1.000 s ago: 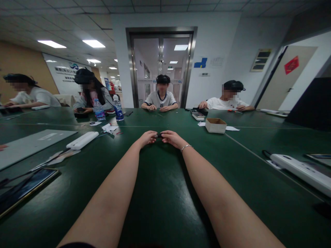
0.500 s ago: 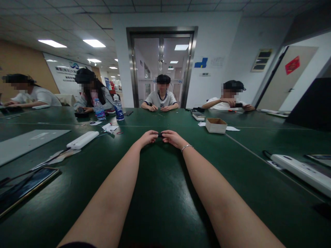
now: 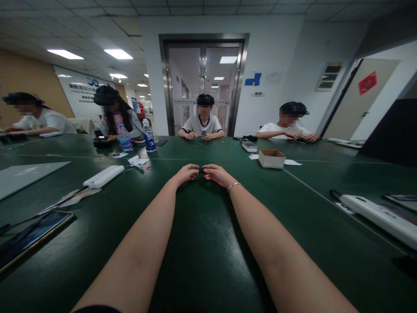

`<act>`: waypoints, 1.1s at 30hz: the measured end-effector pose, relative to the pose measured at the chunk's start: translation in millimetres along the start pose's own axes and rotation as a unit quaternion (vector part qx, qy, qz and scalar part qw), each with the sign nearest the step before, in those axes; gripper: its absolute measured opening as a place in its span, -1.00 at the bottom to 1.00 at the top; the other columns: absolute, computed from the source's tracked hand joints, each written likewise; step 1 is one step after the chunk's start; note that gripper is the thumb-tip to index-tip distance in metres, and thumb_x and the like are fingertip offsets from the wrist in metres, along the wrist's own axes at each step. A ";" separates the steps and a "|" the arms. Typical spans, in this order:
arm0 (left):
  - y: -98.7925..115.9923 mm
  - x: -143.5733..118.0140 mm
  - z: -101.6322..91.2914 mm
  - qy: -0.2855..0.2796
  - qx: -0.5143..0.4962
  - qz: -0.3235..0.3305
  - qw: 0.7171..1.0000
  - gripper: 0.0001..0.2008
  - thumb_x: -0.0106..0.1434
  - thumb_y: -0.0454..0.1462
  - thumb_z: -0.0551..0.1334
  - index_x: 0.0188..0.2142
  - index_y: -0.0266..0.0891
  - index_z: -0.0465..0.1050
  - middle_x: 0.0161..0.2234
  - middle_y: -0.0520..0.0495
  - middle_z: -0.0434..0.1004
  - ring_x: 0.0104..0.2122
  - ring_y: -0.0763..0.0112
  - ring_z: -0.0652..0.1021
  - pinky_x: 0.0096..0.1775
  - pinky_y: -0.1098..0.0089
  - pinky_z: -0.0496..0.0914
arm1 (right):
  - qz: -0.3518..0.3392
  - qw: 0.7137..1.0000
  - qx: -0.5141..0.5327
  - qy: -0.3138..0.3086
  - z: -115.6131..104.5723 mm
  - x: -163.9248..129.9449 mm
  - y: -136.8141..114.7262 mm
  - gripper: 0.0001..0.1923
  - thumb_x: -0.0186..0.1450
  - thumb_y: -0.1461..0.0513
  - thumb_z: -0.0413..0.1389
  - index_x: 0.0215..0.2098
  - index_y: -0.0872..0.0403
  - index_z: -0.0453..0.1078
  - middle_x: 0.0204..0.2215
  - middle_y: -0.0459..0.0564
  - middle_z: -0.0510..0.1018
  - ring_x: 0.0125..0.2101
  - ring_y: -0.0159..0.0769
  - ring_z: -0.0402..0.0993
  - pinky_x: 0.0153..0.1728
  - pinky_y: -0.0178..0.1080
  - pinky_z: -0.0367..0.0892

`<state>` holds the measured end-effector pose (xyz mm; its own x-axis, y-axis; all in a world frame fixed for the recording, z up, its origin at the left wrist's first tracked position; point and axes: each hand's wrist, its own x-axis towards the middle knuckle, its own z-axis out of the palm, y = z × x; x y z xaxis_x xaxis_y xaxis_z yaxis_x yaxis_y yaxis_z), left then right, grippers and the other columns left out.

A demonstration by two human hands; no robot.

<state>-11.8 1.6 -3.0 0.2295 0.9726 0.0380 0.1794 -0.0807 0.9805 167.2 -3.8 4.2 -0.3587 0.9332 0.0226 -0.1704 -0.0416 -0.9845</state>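
Note:
Both my arms reach out over the green table [image 3: 208,243]. Between my fingertips is a small black object [image 3: 201,170], too small and dark to name. My left hand [image 3: 188,174] is closed on its left end, fingers bent around it. From the other side my right hand [image 3: 217,174] pinches the right end, with a silver bracelet [image 3: 235,186] at the wrist. My fingers cover most of the object, and both hands are just above or on the tabletop; I cannot tell which.
Left of my arms lie a white power strip [image 3: 104,176], a phone [image 3: 32,237] and a grey panel [image 3: 29,176]. Two bottles, one of them blue-labelled [image 3: 149,137], stand farther back. An open box [image 3: 271,159] and another power strip [image 3: 381,217] are on the right. Several people sit opposite.
My hands hold nearly the same pose on the black object. The grey panel at left has shifted leftward. The person at right has lowered their hands and a dark object to the table.

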 end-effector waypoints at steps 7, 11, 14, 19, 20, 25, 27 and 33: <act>3.3 0.3 2.5 0.002 0.000 -0.016 1.000 -0.74 0.13 -0.23 0.13 -0.18 -0.27 0.36 -0.56 0.01 0.37 -0.65 0.61 0.29 -0.60 0.57 0.18 | 0.003 1.000 -0.002 0.002 0.3 -0.1 -0.2 -0.84 0.20 0.44 0.09 -0.23 0.20 0.35 -0.50 -0.02 0.49 -0.63 -0.51 0.41 -0.56 -0.47 0.41; 2.8 0.0 2.6 -0.004 -0.010 -0.014 1.000 -0.72 0.15 -0.18 0.12 -0.18 -0.28 0.36 -0.55 0.00 0.36 -0.65 0.61 0.29 -0.58 0.57 0.19 | 0.005 1.000 -0.001 -0.001 0.3 -0.5 -0.5 -0.84 0.22 0.44 0.07 -0.23 0.20 0.35 -0.50 -0.02 0.49 -0.63 -0.51 0.41 -0.56 -0.47 0.41; -0.3 0.9 1.5 -0.011 0.007 0.012 1.000 -0.73 0.14 -0.19 0.14 -0.19 -0.28 0.37 -0.57 0.02 0.35 -0.64 0.60 0.29 -0.58 0.57 0.19 | 0.005 1.000 0.001 -0.003 0.2 0.0 -0.1 -0.85 0.22 0.45 0.05 -0.23 0.20 0.35 -0.52 -0.02 0.49 -0.63 -0.51 0.40 -0.56 -0.47 0.40; -2.9 2.9 1.0 -0.006 -0.006 0.012 1.000 -0.70 0.14 -0.16 0.14 -0.18 -0.27 0.35 -0.52 -0.02 0.39 -0.61 0.59 0.32 -0.55 0.56 0.22 | 0.002 1.000 0.010 0.000 -0.2 0.6 0.6 -0.85 0.22 0.45 0.06 -0.24 0.20 0.34 -0.50 -0.01 0.49 -0.63 -0.51 0.41 -0.57 -0.46 0.40; -2.9 3.2 1.1 -0.009 -0.005 0.008 1.000 -0.71 0.17 -0.15 0.10 -0.18 -0.28 0.36 -0.54 -0.02 0.38 -0.63 0.59 0.31 -0.56 0.56 0.21 | 0.002 1.000 0.008 -0.002 -0.2 0.5 0.6 -0.85 0.21 0.44 0.07 -0.24 0.20 0.34 -0.50 -0.01 0.49 -0.63 -0.51 0.41 -0.56 -0.46 0.40; -2.3 3.8 0.7 0.004 -0.007 -0.001 1.000 -0.71 0.11 -0.21 0.17 -0.16 -0.25 0.34 -0.49 -0.01 0.38 -0.61 0.60 0.32 -0.56 0.56 0.22 | 0.000 1.000 0.006 -0.003 0.0 -0.4 0.2 -0.85 0.21 0.45 0.06 -0.24 0.21 0.34 -0.54 -0.02 0.48 -0.63 -0.50 0.40 -0.55 -0.47 0.40; -2.0 3.3 0.6 -0.001 0.009 0.011 1.000 -0.70 0.15 -0.15 0.12 -0.17 -0.27 0.36 -0.52 -0.01 0.37 -0.64 0.59 0.29 -0.60 0.56 0.18 | 0.001 1.000 0.005 -0.007 -0.1 -0.4 0.2 -0.84 0.22 0.44 0.06 -0.23 0.21 0.34 -0.52 -0.02 0.49 -0.63 -0.51 0.41 -0.55 -0.46 0.41; -0.9 0.8 1.1 0.006 0.025 0.017 1.000 -0.68 0.11 -0.21 0.17 -0.13 -0.27 0.34 -0.45 -0.02 0.39 -0.63 0.63 0.30 -0.57 0.56 0.20 | -0.003 1.000 0.013 -0.006 -1.2 1.2 1.6 -0.84 0.21 0.46 0.06 -0.23 0.21 0.34 -0.50 -0.01 0.49 -0.63 -0.51 0.41 -0.56 -0.47 0.40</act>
<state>-10.7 2.2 -4.1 0.2245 0.9717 0.0740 0.2198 -0.1245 0.9676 167.6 -2.3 2.4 -0.3689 0.9290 0.0305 -0.1958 -0.0455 -0.9796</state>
